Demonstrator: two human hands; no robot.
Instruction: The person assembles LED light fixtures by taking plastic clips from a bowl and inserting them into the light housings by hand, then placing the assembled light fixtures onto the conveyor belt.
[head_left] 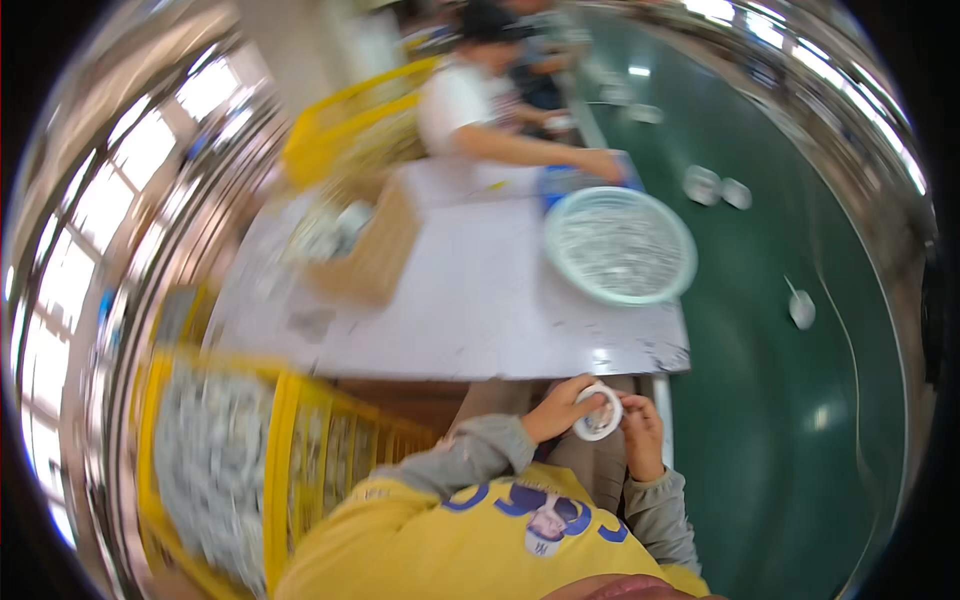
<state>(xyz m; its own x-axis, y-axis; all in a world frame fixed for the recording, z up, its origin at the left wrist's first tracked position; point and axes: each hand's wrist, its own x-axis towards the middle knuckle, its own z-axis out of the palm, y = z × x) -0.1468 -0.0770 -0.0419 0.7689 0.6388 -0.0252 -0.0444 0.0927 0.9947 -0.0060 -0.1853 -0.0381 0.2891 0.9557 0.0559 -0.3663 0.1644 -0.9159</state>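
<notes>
- A small white ring (598, 411) is gripped between both hands, the left hand (560, 408) and the right hand (640, 430).
- A pale round basket (621, 245) is seen on the surface (470, 300) beyond the hands.

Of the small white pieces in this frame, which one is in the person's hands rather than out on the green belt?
The small white ring, held between the left hand and right hand at the table's near edge. The other white pieces lie untouched on the green belt.

Factory assembly line. To the right of my hands runs a long dark green conveyor belt (800, 400) carrying small white plastic parts (802, 309). Left of them, yellow plastic crates (290, 440) packed with pieces; ahead, a white worktable (480, 300), another worker beyond.
</notes>
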